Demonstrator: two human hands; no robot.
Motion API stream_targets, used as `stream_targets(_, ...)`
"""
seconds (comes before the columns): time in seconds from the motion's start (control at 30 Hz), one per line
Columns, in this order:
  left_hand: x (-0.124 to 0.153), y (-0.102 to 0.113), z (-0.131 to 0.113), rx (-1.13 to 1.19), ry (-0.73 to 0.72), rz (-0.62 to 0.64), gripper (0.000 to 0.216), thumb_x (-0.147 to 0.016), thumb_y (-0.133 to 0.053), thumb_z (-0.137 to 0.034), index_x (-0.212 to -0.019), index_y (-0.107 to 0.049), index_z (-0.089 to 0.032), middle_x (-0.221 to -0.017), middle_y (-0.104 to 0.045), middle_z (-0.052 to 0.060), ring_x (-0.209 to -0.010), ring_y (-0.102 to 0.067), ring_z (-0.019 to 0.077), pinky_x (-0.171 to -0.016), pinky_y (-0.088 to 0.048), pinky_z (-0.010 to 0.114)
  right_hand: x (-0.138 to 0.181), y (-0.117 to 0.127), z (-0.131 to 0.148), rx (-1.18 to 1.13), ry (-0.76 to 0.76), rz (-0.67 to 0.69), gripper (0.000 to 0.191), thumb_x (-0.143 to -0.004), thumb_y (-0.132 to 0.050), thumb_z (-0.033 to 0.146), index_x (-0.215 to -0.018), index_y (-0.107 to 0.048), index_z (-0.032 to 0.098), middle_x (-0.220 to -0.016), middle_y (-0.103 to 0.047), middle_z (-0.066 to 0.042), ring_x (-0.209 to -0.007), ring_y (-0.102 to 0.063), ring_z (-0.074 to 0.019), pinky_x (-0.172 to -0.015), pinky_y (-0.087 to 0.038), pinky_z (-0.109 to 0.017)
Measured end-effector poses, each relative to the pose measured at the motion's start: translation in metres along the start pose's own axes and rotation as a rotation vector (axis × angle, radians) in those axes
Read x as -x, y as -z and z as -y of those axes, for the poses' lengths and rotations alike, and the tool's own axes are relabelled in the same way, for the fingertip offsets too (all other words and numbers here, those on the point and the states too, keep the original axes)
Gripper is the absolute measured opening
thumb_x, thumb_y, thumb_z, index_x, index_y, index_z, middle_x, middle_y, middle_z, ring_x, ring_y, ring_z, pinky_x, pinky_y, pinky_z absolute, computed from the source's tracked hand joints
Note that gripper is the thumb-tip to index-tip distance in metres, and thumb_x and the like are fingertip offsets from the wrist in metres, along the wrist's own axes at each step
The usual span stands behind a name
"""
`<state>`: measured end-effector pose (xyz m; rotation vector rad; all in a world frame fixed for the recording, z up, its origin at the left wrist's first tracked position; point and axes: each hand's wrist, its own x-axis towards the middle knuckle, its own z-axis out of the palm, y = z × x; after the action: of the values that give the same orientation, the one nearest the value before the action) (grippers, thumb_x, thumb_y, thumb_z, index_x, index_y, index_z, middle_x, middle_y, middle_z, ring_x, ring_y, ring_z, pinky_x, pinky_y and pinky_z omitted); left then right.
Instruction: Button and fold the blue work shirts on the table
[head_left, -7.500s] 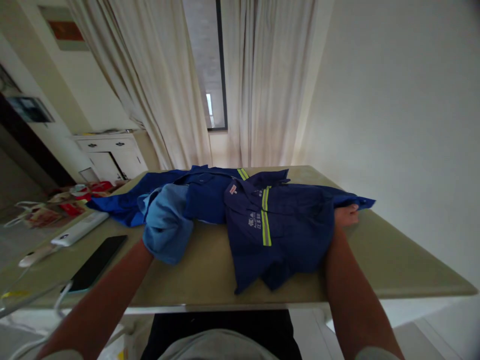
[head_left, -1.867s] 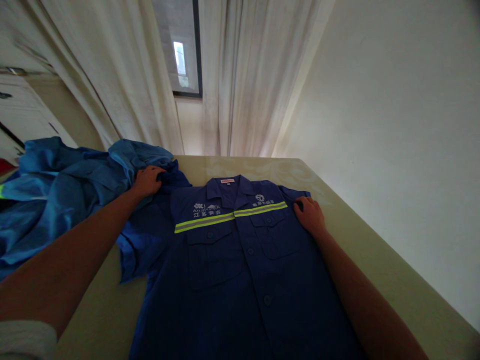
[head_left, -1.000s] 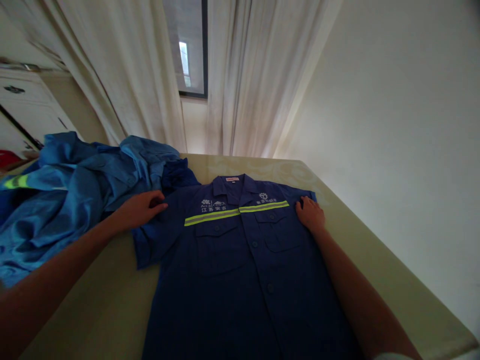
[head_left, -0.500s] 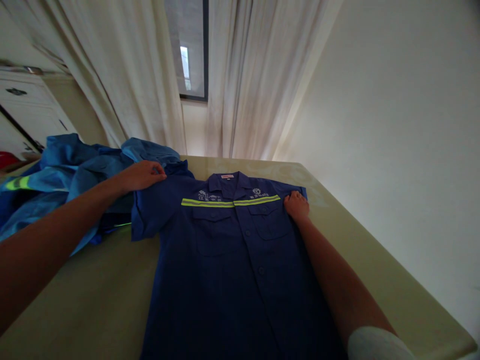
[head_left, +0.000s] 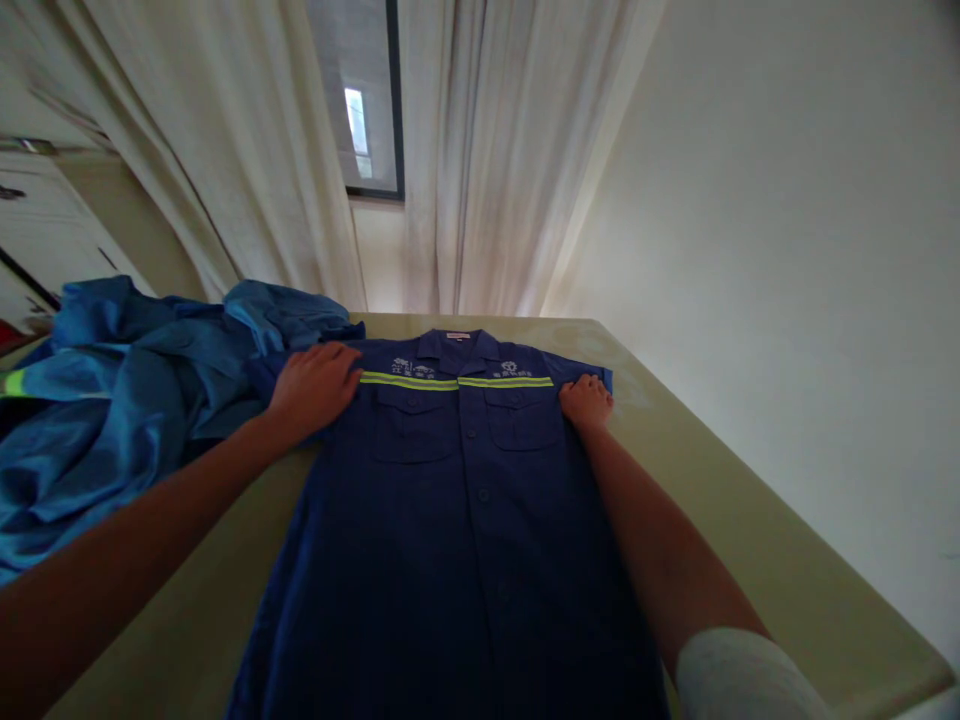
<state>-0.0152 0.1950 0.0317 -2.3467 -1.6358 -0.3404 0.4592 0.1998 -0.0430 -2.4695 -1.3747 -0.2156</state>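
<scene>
Dark-blue shirt (head_left: 405, 530) spread front-up on the table (head_left: 720, 520), collar away, apparently held taut by extended arms, the left hand (head_left: 316, 385) and right hand (head_left: 587, 402) palm-down at opposite sleeves, whether gripping cannot be told, with curtains (head_left: 502, 170) behind.

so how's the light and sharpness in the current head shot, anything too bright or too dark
Head view: dim overall, the lower part of the navy shirt sinking into near-black; head view: a small bright patch shows in the dark-framed pane; head view: the white chest lettering is too soft to read; head view: the top right corner darkens.
</scene>
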Motion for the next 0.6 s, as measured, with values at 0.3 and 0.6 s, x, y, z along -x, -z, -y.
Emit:
stream_targets(0.3,0.097,-0.046,-0.044,0.278,-0.198,0.152,0.070,-0.105,-0.032,-0.063,-0.160,-0.046,-0.021,-0.170,-0.038,0.010,-0.154,-0.040,0.0305,-0.127,-0.031,0.052,0.003,0.008,-0.003,-0.039,0.008,0.017,0.051,-0.099,-0.040,0.030,-0.137,-0.059,0.003,-0.148,-0.056,-0.027,-0.138,-0.051,-0.0358,-0.115,-0.039,-0.050)
stream_targets(0.6,0.107,-0.031,-0.048,0.302,-0.141,0.182,0.062,-0.105,-0.033,-0.043,-0.152,-0.054,-0.008,-0.164,-0.045,0.019,-0.150,-0.046,0.0330,-0.124,-0.037,0.049,0.067,0.065,0.016,-0.150,0.460,-0.106,0.044,-0.102,-0.037,0.022,-0.138,-0.060,0.014,-0.141,-0.062,-0.016,-0.134,-0.049,-0.0280,-0.115,-0.034,-0.041)
